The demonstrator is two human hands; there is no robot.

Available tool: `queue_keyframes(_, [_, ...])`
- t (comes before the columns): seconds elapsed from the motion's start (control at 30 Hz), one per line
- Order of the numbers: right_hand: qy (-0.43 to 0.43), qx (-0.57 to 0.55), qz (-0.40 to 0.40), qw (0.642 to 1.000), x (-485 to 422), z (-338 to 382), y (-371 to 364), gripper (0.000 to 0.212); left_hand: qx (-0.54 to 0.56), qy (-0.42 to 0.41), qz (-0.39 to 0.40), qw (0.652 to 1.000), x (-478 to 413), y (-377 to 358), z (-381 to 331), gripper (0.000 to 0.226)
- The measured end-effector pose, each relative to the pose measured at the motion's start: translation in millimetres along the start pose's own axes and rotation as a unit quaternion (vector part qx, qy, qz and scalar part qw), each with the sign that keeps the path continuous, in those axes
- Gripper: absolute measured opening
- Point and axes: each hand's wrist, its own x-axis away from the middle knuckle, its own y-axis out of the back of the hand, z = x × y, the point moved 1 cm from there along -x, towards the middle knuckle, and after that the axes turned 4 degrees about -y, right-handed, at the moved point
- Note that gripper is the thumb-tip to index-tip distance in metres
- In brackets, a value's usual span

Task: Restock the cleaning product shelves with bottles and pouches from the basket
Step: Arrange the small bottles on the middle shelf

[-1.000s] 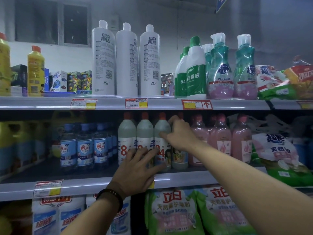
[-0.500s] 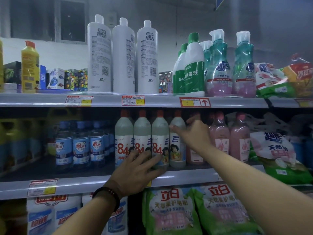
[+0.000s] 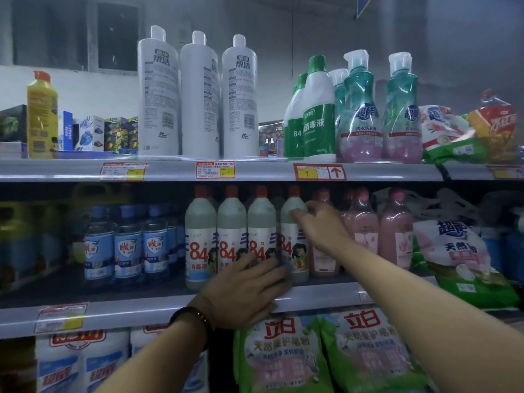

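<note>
Four grey-white "84" disinfectant bottles with red caps stand in a row on the middle shelf. My right hand reaches in from the right, and its fingers curl onto the shoulder of the rightmost 84 bottle. My left hand, with a dark wristband, lies flat with fingers spread over the shelf's front edge, its fingertips touching the bases of the right-hand bottles. It holds nothing. No basket is in view.
Pink bottles stand just right of the 84 row and blue-labelled bottles to its left. A pink and green pouch leans at the far right. Tall white bottles and green bottles fill the top shelf. Green pouches hang below.
My right hand drew right off the bottle, then came back onto its shoulder. The bottle has turned and now shows its "84" label. My left hand has stayed on the shelf edge.
</note>
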Motion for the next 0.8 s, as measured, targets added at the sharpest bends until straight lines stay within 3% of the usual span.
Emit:
queue_keyframes(0.13, [0.008, 0.050, 0.003, 0.999, 4, -8, -4, 0.072, 0.006, 0.005, 0.008, 1.000, 0, -1, -2, 0.050])
queue_keyframes(0.2, [0.014, 0.049, 0.000, 0.999, 5, -9, -2, 0.063, 0.001, -0.001, 0.014, 1.000, 0, -2, -3, 0.049])
queue_keyframes(0.3, [0.014, 0.010, 0.038, 0.999, 5, -7, 0, 0.033, 0.000, -0.004, 0.027, 1.000, 1, -4, -5, 0.048])
queue_keyframes(0.43, [-0.027, -0.087, 0.107, 0.990, 5, -4, 5, 0.019, -0.003, 0.001, 0.029, 1.000, 1, 0, -5, 0.048])
queue_keyframes(0.6, [-0.002, -0.030, 0.142, 0.989, 8, -16, 1, 0.039, 0.001, -0.003, 0.023, 1.000, 1, 1, -5, 0.047])
queue_keyframes(0.8, [-0.001, 0.003, 0.167, 0.986, 9, -25, -5, 0.027, -0.003, -0.005, 0.021, 1.000, 2, -1, -5, 0.045])
